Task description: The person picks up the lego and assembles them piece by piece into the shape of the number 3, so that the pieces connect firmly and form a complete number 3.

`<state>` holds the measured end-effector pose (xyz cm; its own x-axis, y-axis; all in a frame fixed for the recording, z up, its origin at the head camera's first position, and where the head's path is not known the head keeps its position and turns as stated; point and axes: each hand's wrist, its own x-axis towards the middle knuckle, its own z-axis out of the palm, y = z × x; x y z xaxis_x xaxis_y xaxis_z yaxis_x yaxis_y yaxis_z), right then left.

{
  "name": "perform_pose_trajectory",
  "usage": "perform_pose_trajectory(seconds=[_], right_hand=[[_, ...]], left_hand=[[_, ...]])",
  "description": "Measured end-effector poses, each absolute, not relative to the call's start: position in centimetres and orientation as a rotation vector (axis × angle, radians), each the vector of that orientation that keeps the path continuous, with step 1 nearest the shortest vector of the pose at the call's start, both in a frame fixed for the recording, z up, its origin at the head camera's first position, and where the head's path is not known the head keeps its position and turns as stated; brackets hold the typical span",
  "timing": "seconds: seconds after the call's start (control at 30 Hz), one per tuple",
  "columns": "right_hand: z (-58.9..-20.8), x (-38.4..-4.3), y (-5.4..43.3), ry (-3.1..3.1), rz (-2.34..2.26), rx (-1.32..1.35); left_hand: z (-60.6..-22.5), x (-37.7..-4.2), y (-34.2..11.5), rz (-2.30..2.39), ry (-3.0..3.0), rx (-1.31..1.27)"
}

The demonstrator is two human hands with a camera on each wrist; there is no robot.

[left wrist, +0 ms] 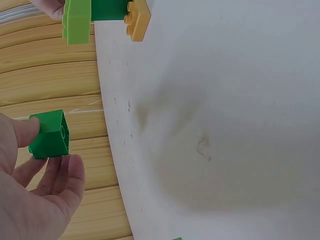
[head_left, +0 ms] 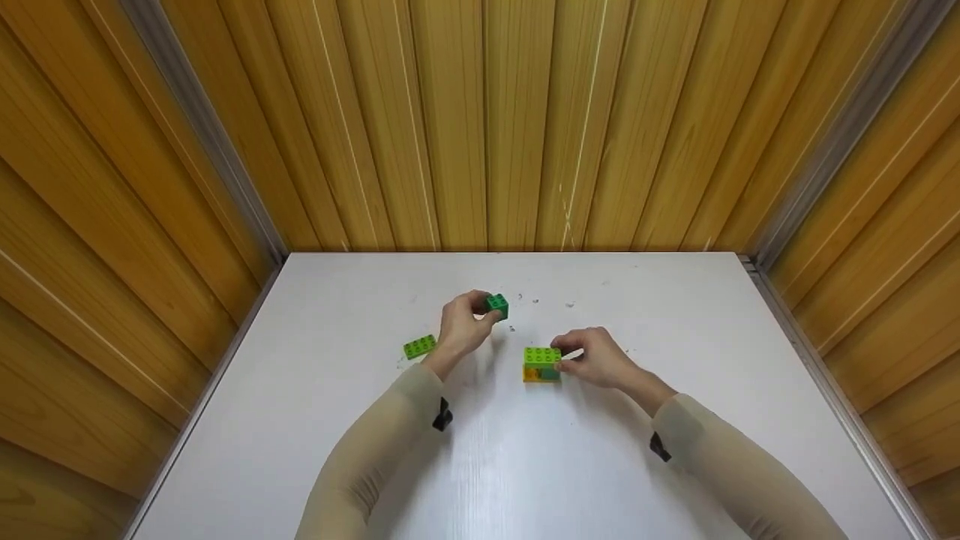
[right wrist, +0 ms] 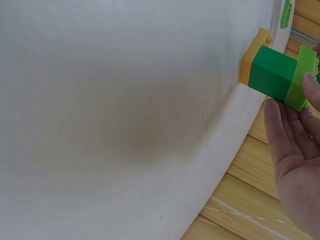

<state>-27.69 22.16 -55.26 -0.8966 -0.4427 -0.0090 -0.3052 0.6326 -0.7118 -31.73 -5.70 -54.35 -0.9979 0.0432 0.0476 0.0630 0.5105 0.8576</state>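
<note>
My left hand (head_left: 460, 327) pinches a dark green cube-shaped toy brick (head_left: 498, 304) between thumb and fingers, above the table. In the left wrist view the underside of that green brick (left wrist: 49, 134) faces right, with its hollow edge showing. On the right, my right hand (head_left: 598, 360) grips one end of a small stack: a lime 2x4 brick (head_left: 541, 357) on top, a green brick (right wrist: 273, 73) under it, and an orange brick (right wrist: 254, 56) at the bottom. The thumb lies on the lime brick's side. The orange brick appears to sit on the table.
A loose lime brick (head_left: 419, 346) lies left of my left wrist, studs up. The white table (head_left: 480, 465) has a few dark marks near its far side. Wood-patterned walls (head_left: 517, 135) stand behind it and at both sides, with grey metal edging (head_left: 232, 150) at the corners.
</note>
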Motion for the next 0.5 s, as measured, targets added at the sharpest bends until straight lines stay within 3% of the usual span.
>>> perform_pose_trajectory(seconds=[0.27, 0.5], right_hand=[[-55.0, -27.7, 22.2, 2.686, -1.068, -0.748], [-55.1, -27.8, 22.3, 2.671, -1.087, -0.695]], left_hand=[[-54.3, -31.2, -5.4, -1.511, -2.711, -0.217], [-54.1, -30.6, -4.9, -1.574, -2.734, -0.243]])
